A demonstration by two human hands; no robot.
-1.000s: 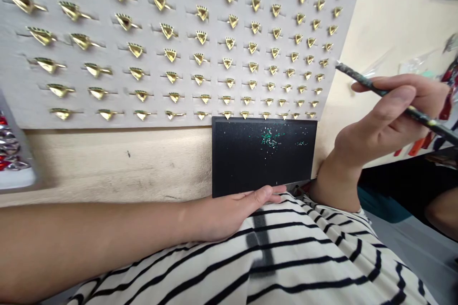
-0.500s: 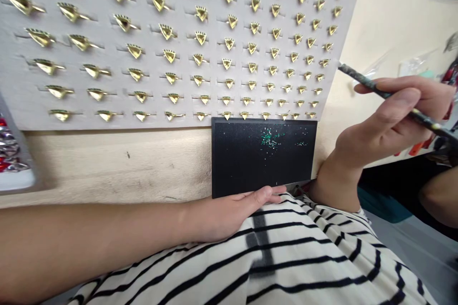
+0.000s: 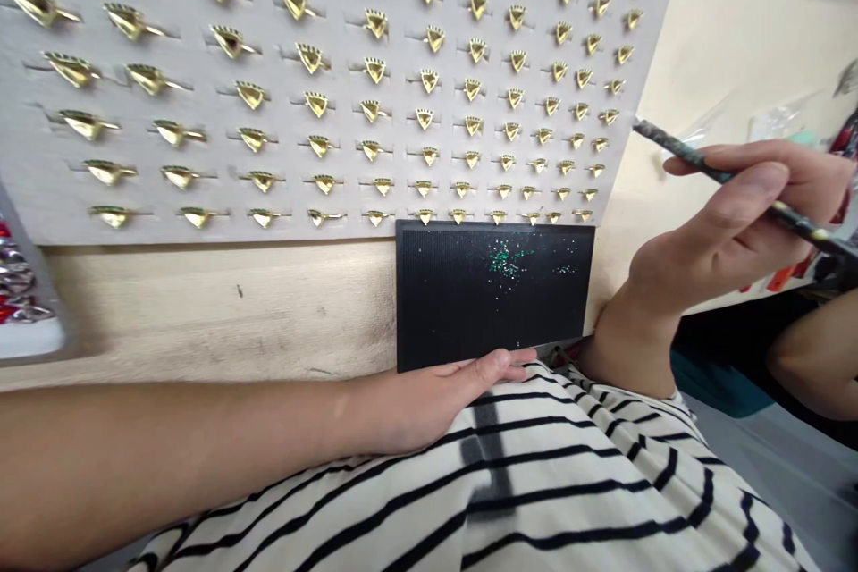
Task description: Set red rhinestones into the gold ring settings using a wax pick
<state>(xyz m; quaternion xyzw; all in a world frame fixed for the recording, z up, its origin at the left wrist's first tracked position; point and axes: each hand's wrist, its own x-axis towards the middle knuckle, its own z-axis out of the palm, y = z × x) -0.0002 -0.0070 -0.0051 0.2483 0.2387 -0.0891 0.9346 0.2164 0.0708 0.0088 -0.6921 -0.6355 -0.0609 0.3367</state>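
Paintbrush (image 3: 660,139) tilts flatter in right hand (image 3: 730,232).

Right hand (image 3: 730,223), 3 o'clock: pinches slim brush (image 3: 670,143), tip just beside gold rings (image 3: 424,119) | left hand (image 3: 462,393), 6 o'clock: fingers at lower edge of black glitter-flecked pad (image 3: 456,304)

Black pad (image 3: 469,304) on wooden bench (image 3: 201,322), against ring board (image 3: 288,163)

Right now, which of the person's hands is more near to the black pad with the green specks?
Left. The left hand lies at the pad's lower edge, its fingers reaching along the black pad. The right hand is raised off to the pad's right, holding a slim dark stick.
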